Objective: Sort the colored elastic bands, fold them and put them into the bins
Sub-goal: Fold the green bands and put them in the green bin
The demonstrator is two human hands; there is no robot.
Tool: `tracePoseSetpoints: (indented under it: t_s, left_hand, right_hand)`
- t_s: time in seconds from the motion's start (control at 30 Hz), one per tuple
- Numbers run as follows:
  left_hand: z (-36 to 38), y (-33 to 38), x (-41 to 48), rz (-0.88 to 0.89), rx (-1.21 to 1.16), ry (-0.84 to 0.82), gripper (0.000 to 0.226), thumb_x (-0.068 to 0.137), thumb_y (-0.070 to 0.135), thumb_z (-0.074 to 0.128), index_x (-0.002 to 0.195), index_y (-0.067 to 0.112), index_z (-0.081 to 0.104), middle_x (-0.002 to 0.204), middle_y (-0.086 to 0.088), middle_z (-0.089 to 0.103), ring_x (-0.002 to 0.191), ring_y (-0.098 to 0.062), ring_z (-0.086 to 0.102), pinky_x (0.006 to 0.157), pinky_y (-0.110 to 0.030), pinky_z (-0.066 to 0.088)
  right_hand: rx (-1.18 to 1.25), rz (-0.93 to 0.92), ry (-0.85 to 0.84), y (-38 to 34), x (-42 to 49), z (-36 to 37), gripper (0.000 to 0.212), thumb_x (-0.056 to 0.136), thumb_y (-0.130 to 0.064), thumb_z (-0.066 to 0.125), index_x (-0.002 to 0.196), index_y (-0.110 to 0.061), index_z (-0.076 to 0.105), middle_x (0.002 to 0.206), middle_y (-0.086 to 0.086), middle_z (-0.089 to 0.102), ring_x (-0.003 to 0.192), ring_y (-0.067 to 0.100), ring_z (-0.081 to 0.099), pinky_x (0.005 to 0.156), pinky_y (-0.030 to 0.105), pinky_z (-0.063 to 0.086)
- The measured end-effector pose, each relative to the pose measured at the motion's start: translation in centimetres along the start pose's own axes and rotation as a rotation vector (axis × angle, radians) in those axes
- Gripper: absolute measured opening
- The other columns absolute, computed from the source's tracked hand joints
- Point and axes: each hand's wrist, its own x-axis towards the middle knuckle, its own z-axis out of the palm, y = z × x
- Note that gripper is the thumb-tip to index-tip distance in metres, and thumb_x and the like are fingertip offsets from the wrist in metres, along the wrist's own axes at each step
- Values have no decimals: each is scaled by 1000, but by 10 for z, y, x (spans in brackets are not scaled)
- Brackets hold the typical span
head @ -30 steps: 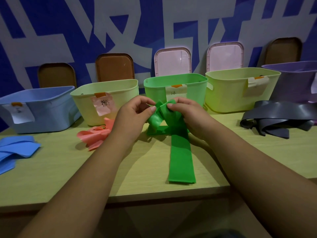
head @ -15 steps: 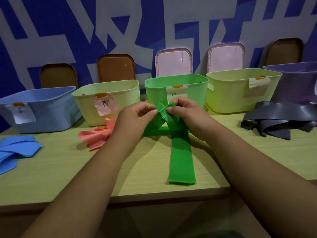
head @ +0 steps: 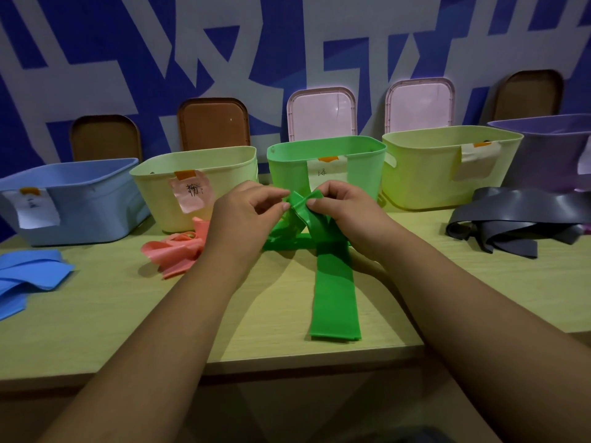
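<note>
The green band [head: 334, 292] is pinched at its bunched upper end by the left hand [head: 246, 215] and right hand [head: 345, 212], fingers curled, in front of the green bin [head: 287, 167]; its tail lies on the worktop [head: 128, 314]. If 1 pinch is loosened, the springy fold could be undone.

a green elastic band [head: 334, 292] lies on the table before the green bin [head: 364, 169], its far end bunched and lifted.
</note>
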Motion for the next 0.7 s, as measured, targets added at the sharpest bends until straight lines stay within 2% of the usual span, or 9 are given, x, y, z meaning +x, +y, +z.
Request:
tracePoseSetpoints:
  t_s: [0.2, 0.37, 0.5, 0.6, 0.7]
  left_hand:
    - [2, 3, 0, -98, -126, -24, 20, 95, 14, 80, 109, 27, 83, 100, 13, 78, 94, 1, 72, 85, -20, 60]
    - [3, 2, 1, -173, -212, -34, 19, 92, 11, 82, 100, 28, 84, 100, 10, 79, 96, -2, 73, 87, -21, 61]
    - [3, 2, 1, -267, -257, -55, 17, 94, 13, 81, 101, 28, 83, 96, 12, 80, 93, -2, 74, 86, -23, 60]
    - [2, 3, 1, -332, -291, -62, 14, 95, 14, 79, 102, 27, 82, 97, 9, 80, 94, -8, 74, 86, -29, 62]
    - [2, 5, 1, -342, -284, -77, 12, 96, 15, 79, 103, 25, 81, 99, 8, 79, 94, -10, 73, 80, -24, 60]
  right_hand:
    - [-17, 1, -8, 0, 0, 0, 17, 104, -22, 70, 108, -6, 69, 97, 9, 76, 81, 20, 75, 63, 28, 59]
    - [-30, -7, 1, 0, -1, 0, 18, 104, -19, 69, 111, -2, 68, 96, 10, 75, 80, 20, 75, 64, 28, 59]
    - [-16, -15, -26, -1, -2, 0, 6, 104, -16, 69, 104, -10, 70, 94, 8, 76, 81, 20, 75, 65, 28, 60]
    - [-23, -31, -48, 0, -2, 1, 3, 103, -14, 69, 101, -13, 70, 96, 8, 76, 85, 22, 75, 71, 31, 61]
    - [-48, -48, -47, 1, -1, 0, 2, 103, -14, 69, 102, -13, 69, 99, 11, 76, 87, 23, 74, 76, 35, 62]
